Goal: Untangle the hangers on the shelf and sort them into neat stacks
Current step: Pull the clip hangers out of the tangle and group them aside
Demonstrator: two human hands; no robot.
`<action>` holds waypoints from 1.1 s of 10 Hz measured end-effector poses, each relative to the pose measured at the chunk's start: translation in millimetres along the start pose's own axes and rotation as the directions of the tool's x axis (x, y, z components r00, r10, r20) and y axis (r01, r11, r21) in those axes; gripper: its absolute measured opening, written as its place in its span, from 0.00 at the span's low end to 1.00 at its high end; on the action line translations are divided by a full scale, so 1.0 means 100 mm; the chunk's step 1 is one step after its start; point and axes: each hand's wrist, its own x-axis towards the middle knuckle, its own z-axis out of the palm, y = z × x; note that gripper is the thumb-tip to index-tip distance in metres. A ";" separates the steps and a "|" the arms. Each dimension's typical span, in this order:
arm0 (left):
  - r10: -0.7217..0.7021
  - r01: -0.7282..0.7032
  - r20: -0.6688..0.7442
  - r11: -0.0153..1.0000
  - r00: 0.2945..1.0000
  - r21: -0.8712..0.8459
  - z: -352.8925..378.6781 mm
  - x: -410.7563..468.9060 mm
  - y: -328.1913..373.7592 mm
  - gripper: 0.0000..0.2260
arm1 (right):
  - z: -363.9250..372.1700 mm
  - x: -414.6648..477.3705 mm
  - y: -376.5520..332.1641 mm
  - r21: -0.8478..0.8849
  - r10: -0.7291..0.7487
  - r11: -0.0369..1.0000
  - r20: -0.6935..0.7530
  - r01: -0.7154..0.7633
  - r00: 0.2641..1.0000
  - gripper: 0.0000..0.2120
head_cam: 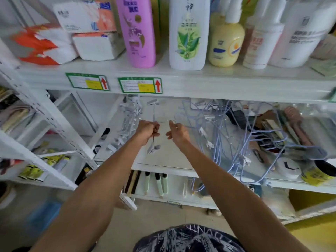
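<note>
My left hand (148, 130) grips the bar of a white clip hanger (153, 148) above the middle shelf (163, 163); one clip hangs below my fist and another stands above it. My right hand (177, 132) pinches the thin metal hook of that hanger close beside my left hand. A stack of white clip hangers (127, 122) lies at the shelf's left. A tangle of pale blue wire hangers (236, 135) with white clips fills the shelf to the right of my hands.
Shampoo and lotion bottles (187, 33) and tissue packs (85, 31) stand on the upper shelf. Brushes, a clock and dark items (289, 135) crowd the far right of the middle shelf. Brushes (160, 184) lie on the shelf below. A second rack (36, 124) stands left.
</note>
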 end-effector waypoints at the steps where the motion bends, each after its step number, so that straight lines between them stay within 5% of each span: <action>1: 0.004 -0.005 0.013 0.998 1.000 0.070 -0.52 0.11 0.03 0.07 | 0.44 0.10 -0.16 0.159 0.049 0.986 0.028 -0.052 0.998 0.13; 3: 0.022 -0.022 -0.003 0.984 1.000 0.176 -1.29 0.49 0.05 0.03 | 1.17 0.39 -0.24 0.258 0.226 0.928 0.191 -0.271 0.955 0.13; 5: 0.068 -0.057 -0.014 0.921 0.998 0.385 -1.48 0.98 0.01 0.03 | 1.51 0.77 -0.28 0.269 0.308 0.902 0.148 -0.338 0.940 0.14; 7: 0.195 -0.120 -0.028 0.704 0.980 0.700 -1.37 1.13 -0.06 0.07 | 1.55 1.01 -0.17 0.050 0.324 0.942 0.118 -0.332 0.939 0.06; 9: 0.158 -0.056 -0.046 0.586 0.986 0.809 -1.31 1.17 -0.05 0.08 | 1.52 0.98 -0.21 -0.247 0.274 0.948 0.300 -0.203 0.914 0.09; 11: 0.083 -0.021 -0.020 0.465 0.996 0.885 -1.22 1.10 -0.02 0.16 | 1.50 0.91 -0.23 -0.328 0.269 0.932 0.343 -0.154 0.900 0.10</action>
